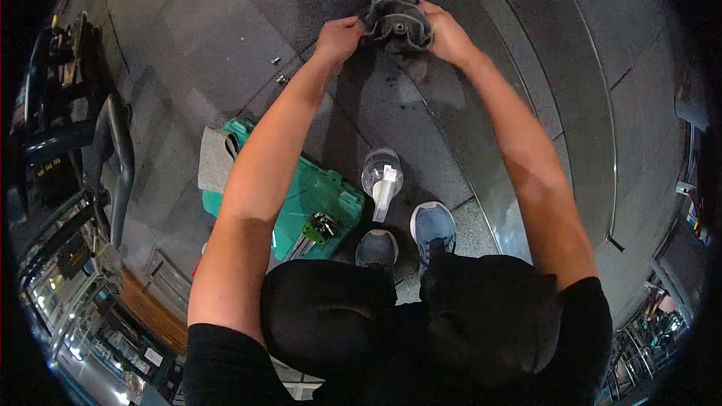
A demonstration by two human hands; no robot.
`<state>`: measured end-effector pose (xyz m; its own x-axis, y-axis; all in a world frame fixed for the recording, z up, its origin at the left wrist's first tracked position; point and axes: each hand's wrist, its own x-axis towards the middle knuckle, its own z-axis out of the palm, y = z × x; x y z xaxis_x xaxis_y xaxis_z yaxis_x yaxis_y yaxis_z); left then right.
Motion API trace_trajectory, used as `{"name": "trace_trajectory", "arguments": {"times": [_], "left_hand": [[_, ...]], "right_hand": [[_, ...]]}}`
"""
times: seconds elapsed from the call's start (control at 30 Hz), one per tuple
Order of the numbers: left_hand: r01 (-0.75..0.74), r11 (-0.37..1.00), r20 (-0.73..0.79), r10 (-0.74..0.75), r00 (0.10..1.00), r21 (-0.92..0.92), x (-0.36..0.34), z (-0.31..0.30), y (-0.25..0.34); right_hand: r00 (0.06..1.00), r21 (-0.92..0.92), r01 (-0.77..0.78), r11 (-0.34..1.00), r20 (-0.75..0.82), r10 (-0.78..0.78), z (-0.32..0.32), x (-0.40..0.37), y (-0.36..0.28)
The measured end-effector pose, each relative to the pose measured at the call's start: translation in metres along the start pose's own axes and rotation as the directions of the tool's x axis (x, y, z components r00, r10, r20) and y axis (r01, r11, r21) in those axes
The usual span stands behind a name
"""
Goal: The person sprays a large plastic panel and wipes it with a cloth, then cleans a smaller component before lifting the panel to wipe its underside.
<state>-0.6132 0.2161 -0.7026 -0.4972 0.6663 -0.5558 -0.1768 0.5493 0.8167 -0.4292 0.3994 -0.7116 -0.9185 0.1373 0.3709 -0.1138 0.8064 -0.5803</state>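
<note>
A dark grey crumpled cloth (382,9) is stretched between my two hands above the floor. My left hand (340,37) is closed on the cloth's left edge. On its other side my right hand (445,32) grips the right edge, with the fingers partly hidden by the cloth. A small round metal piece (400,28) shows in the middle of the cloth's folds. Small metal parts (283,80) lie on the floor, to the left of and below my left hand, with another small metal part (275,61) just above them.
A green case (320,188) lies left of my feet, with a green-holdered tool set (318,228) on it and a grey cloth (216,160) at its corner. A clear container with a white piece (385,184) stands near my shoes. Black metal frames (116,158) are at left.
</note>
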Motion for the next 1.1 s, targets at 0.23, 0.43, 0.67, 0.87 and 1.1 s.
{"name": "trace_trajectory", "arguments": {"times": [0.23, 0.43, 0.67, 0.87, 1.1], "left_hand": [[-0.116, 0.993, 0.025, 0.115, 0.993, 0.004, 0.007, 0.003, -0.008], [-0.074, 0.992, -0.01, 0.076, 0.997, 0.097, -0.008, 0.005, 0.011], [-0.06, 0.998, 0.02, 0.059, 0.998, 0.034, -0.001, 0.003, 0.004], [-0.068, 0.998, 0.028, 0.068, 0.997, 0.008, 0.001, 0.004, 0.004], [-0.137, 0.99, 0.012, 0.137, 0.991, 0.029, 0.008, 0.002, -0.007]], "right_hand": [[0.745, 0.023, -0.445, 0.895, -0.545, 0.385, 0.027, -0.003, -0.116], [0.673, -0.145, -0.471, 0.87, -0.697, 0.248, 0.039, 0.01, -0.114], [0.748, -0.181, -0.41, 0.894, -0.628, 0.216, 0.054, 0.002, -0.086], [0.787, -0.188, -0.433, 0.881, -0.555, 0.269, 0.056, -0.021, -0.079], [0.794, 0.172, -0.423, 0.889, -0.403, 0.456, -0.005, -0.032, -0.09]]}}
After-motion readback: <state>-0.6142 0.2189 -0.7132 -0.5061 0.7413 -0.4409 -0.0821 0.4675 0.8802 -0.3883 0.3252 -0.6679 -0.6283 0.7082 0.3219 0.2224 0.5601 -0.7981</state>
